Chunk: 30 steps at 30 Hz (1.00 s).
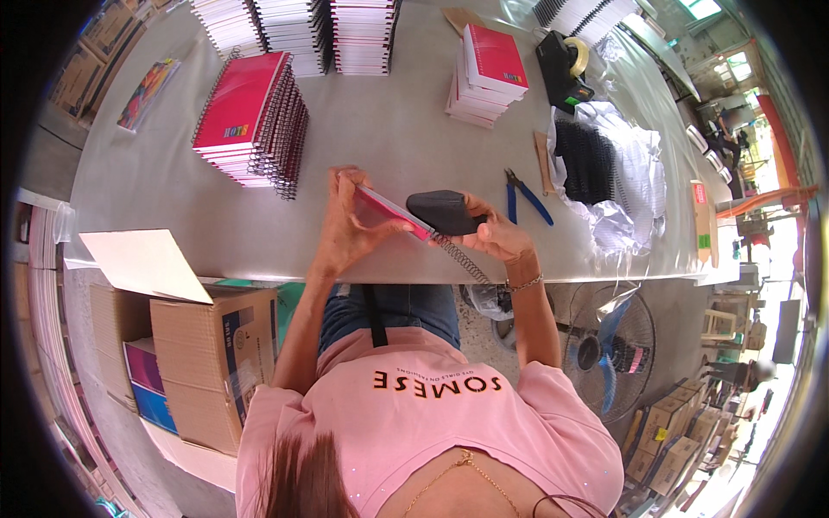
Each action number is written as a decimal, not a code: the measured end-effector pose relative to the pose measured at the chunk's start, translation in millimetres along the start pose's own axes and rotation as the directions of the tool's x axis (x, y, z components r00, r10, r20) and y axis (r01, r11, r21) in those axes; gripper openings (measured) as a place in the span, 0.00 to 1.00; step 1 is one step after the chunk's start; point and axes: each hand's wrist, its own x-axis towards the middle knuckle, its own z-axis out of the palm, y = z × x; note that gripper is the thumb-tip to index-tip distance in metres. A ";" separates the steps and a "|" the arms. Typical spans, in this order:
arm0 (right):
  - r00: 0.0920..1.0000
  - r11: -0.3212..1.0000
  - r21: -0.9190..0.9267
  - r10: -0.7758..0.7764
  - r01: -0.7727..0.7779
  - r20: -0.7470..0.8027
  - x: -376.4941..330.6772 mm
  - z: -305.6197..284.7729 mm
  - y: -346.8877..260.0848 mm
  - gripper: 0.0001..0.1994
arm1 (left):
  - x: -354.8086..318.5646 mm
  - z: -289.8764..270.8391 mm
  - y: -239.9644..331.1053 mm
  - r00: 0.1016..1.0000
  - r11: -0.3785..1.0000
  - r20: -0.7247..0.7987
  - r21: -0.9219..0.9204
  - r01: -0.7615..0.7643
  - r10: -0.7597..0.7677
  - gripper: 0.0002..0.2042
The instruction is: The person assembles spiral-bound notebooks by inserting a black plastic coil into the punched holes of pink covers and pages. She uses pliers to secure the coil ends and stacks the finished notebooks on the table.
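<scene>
My left hand [345,226] is closed on a notebook [393,211] with a pink cover, tilted on edge above the near side of the table. A dark metal spiral coil [462,257] runs from the notebook's near right corner toward my right wrist. My right hand [496,231] is closed beside a smooth black wedge-shaped object [442,211] that lies against the notebook's edge. The fingers appear to grip this object; its exact kind cannot be made out. Blue-handled pliers [528,198] lie to the right of my right hand.
Spiral-bound red notebooks [246,104] are stacked at left, more stacks [363,39] behind. Loose red-covered books [492,65] stand at far right of centre, near a tape dispenser [566,73]. Black coils [587,160] lie on crumpled plastic. An open carton [203,354] and a fan [609,350] flank me.
</scene>
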 end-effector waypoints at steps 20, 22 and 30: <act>0.993 0.825 -0.561 -0.004 -0.063 -0.118 -18.8 34.5 -51.8 0.28 | 0.3 3.4 -1.6 1.000 1.000 0.011 -0.019 -0.025 0.025 0.38; 0.988 0.699 -0.709 -0.027 -0.091 -0.154 -20.0 33.1 -58.3 0.27 | 0.1 4.2 -5.4 1.000 0.998 0.002 -0.052 -0.021 0.021 0.37; 1.000 0.570 -0.822 -0.003 -0.013 -0.018 -22.1 55.9 -59.3 0.29 | -0.4 5.2 -5.5 0.998 0.981 0.049 -0.189 0.044 -0.035 0.38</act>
